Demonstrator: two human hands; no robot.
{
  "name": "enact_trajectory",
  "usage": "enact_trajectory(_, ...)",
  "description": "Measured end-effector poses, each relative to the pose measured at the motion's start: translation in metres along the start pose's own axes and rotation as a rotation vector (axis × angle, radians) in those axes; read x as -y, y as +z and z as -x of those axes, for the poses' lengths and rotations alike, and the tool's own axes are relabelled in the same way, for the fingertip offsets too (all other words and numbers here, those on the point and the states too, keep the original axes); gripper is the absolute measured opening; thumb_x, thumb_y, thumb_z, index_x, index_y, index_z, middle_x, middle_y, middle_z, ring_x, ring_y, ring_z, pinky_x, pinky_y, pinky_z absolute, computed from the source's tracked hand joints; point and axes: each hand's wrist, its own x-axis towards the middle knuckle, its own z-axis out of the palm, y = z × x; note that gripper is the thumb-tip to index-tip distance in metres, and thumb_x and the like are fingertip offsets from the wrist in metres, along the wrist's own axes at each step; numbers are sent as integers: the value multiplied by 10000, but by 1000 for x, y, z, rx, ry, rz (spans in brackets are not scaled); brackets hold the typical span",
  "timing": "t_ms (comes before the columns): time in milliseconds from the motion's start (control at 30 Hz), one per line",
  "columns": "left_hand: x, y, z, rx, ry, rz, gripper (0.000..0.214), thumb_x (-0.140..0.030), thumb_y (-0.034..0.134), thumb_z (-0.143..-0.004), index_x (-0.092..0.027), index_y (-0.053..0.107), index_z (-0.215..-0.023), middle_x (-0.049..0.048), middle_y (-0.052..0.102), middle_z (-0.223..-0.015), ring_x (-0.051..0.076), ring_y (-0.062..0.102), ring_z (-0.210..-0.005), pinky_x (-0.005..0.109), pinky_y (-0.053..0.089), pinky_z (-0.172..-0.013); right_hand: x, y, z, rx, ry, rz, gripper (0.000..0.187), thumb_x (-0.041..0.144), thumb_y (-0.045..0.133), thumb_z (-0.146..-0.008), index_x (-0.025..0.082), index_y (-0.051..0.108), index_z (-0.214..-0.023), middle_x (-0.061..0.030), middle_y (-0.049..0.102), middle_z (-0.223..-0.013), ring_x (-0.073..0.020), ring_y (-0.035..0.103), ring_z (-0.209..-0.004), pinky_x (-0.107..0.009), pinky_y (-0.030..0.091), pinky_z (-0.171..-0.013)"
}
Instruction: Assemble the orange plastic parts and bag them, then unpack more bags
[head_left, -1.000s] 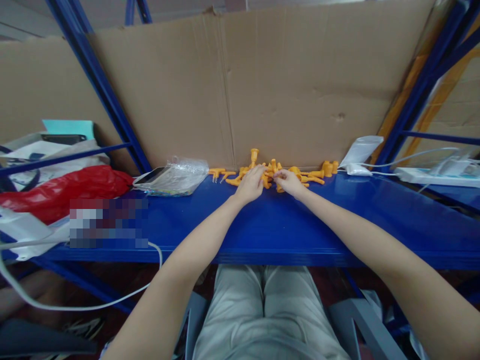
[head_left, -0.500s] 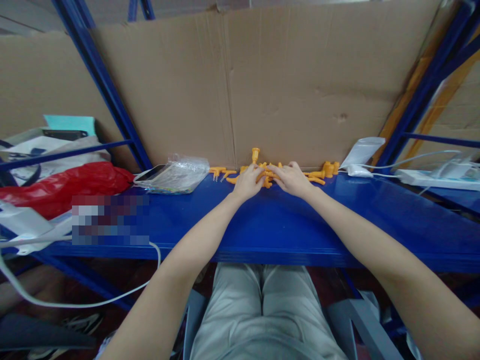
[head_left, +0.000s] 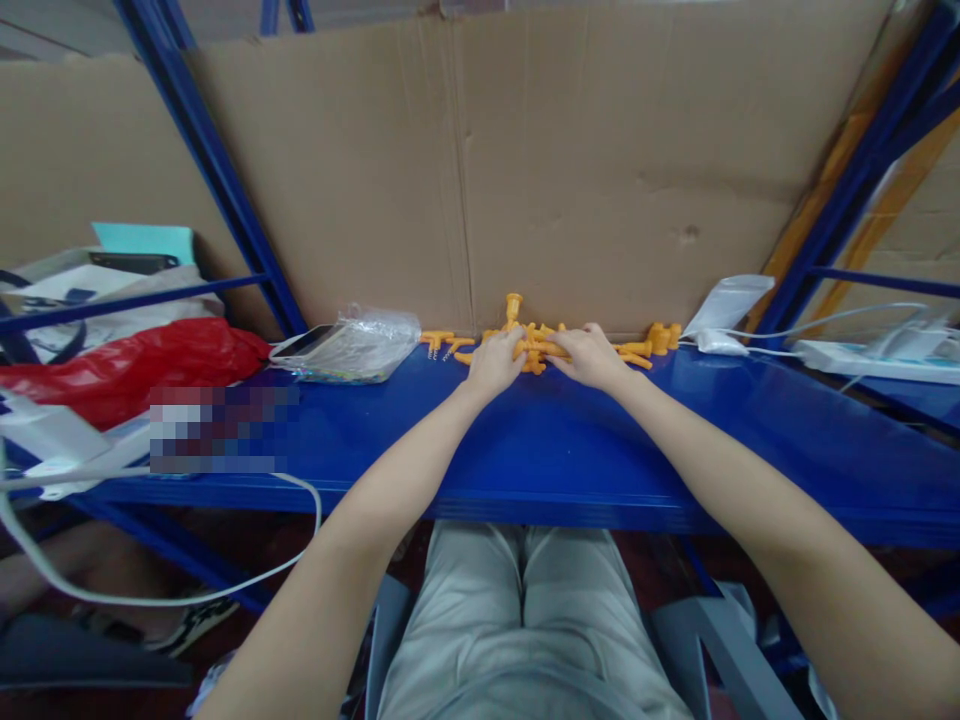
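Note:
At the back of the blue shelf, a cluster of orange plastic pieces (head_left: 534, 366) lies around and between my hands. My left hand (head_left: 495, 362) is closed, its fingertips gripping an orange plastic piece (head_left: 543, 349) that bridges the gap between both hands. The other end of this piece is pinched by my right hand (head_left: 592, 358), with the thumb low and the fingers over the top. An orange flared part (head_left: 513, 306) stands upright behind my left hand. Exact shapes under the fingers are hidden.
Left of the pile lie orange branched parts with small springs (head_left: 442, 341) and a plastic-wrapped packet (head_left: 364, 345). Orange cylinders (head_left: 663, 338) stand at right, near a white adapter (head_left: 720, 342). Cardboard (head_left: 570, 160) closes the back. A red bag (head_left: 172, 365) and white cable (head_left: 187, 601) are left.
My hands have parted slightly, so more of the orange piece shows between them. The view has shifted a little; the surrounding parts lie as before.

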Motion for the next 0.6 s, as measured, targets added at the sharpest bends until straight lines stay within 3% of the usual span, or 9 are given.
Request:
enact_trajectory(133, -1, 0, 0, -19, -31, -1, 251, -206, 550, -890, -216, 588, -1138, 83, 673, -1104, 224, 628, -1069, 315, 486, -881, -5, -2, 1, 44, 12, -5, 354, 335, 440, -954, 128, 618, -1179, -165, 700, -1068, -270, 605, -999, -341, 310, -837)
enact_trajectory(600, 2, 0, -1, -45, -89, 95, 256, -258, 627, -851, -247, 613, -1107, 35, 705, -980, 226, 657, -998, 327, 495, -869, -3, -9, 1, -38, -58, 151, 355, 246, 411, -949, 115, 593, -1224, -167, 679, -1050, -285, 539, -995, -378, 263, -884)
